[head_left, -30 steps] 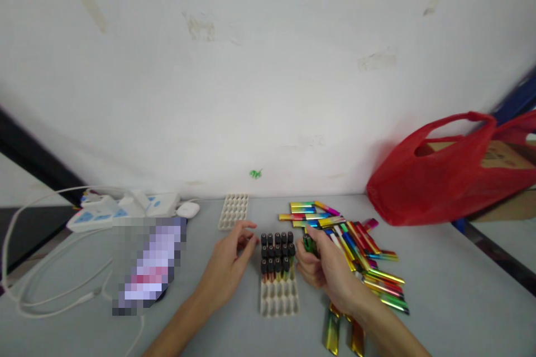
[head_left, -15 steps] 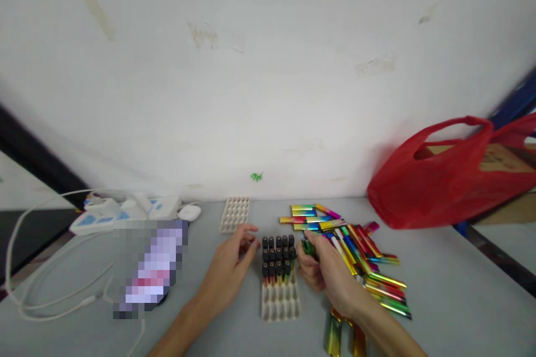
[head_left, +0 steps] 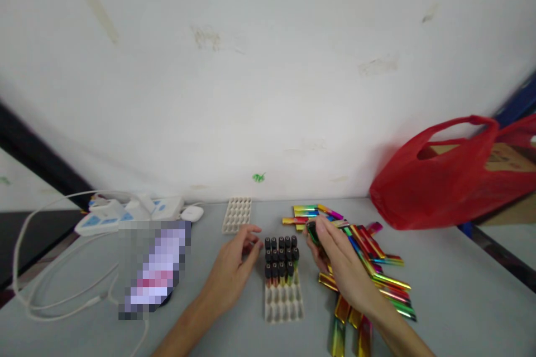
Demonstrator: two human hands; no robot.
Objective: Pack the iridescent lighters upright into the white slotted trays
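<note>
Lower centre, a pocketed tray point(head_left: 283, 308) is keeping black-topped tubes point(head_left: 282, 255) upright; right fingers point(head_left: 324, 228) are clasping perhaps another tube point(head_left: 312, 231), left fingers point(head_left: 252, 258) hovering empty, half-open.

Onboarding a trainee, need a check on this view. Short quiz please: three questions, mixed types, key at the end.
1. True or false: in the picture, the red bag sits to the right of the near tray.

2. The right hand is holding:
A) a white cable
B) a dark green piece
C) the far tray

3. Fill in the number: the black-topped pieces stand in ___ rows across the near tray.

Key: 1 true; 2 B; 3 three.
</note>
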